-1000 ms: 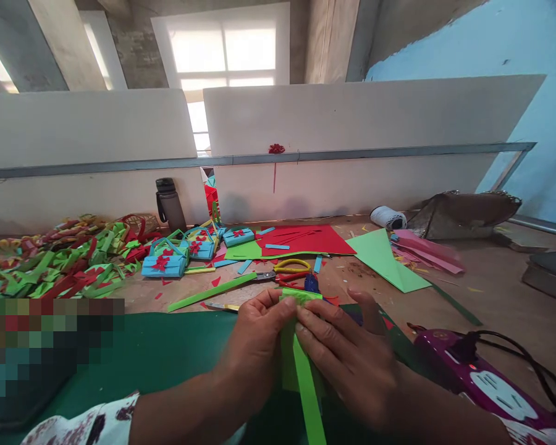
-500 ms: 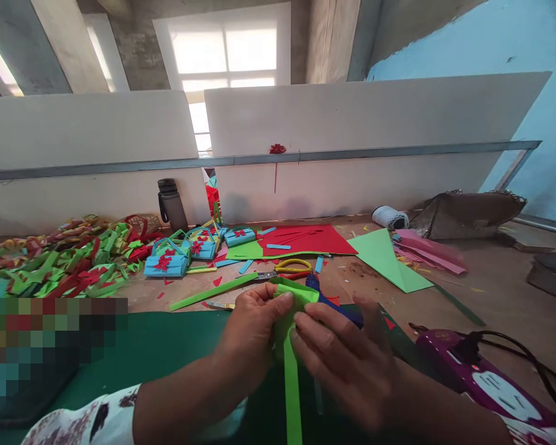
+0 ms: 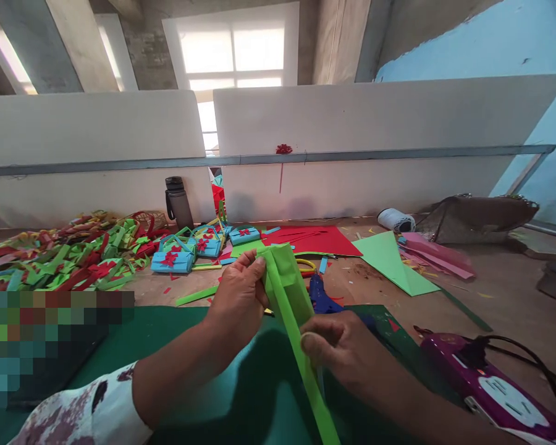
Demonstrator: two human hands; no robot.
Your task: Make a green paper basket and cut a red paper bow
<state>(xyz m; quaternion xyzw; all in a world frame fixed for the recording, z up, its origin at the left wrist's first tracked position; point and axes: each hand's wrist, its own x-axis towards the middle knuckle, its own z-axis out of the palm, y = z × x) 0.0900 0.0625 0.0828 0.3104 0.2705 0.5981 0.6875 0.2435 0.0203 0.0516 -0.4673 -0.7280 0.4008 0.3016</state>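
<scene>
My left hand (image 3: 236, 303) pinches the top left corner of a folded light-green paper piece (image 3: 297, 290), held up tilted over the green mat (image 3: 189, 321). A long green paper strip (image 3: 308, 371) runs along its front and down past the bottom of the view. Close to the lower end of the folded piece, my right hand (image 3: 343, 349) has thumb and fingers closed on the strip's edge. Just behind the paper lies a blue glue gun (image 3: 322, 296), partly hidden by my right hand. A yellow handle (image 3: 307, 266) shows beside it.
Small blue paper bags with red flowers (image 3: 172, 259) stand behind, near a heap of green and red strips (image 3: 88, 253). Red paper (image 3: 324, 241) and a light-green sheet (image 3: 393, 262) lie farther back. A purple power strip (image 3: 495, 383) with cables sits right.
The green paper has been raised and turned so its long side faces me. My right hand has moved from its top down to the lower edge; the view has shifted slightly left.
</scene>
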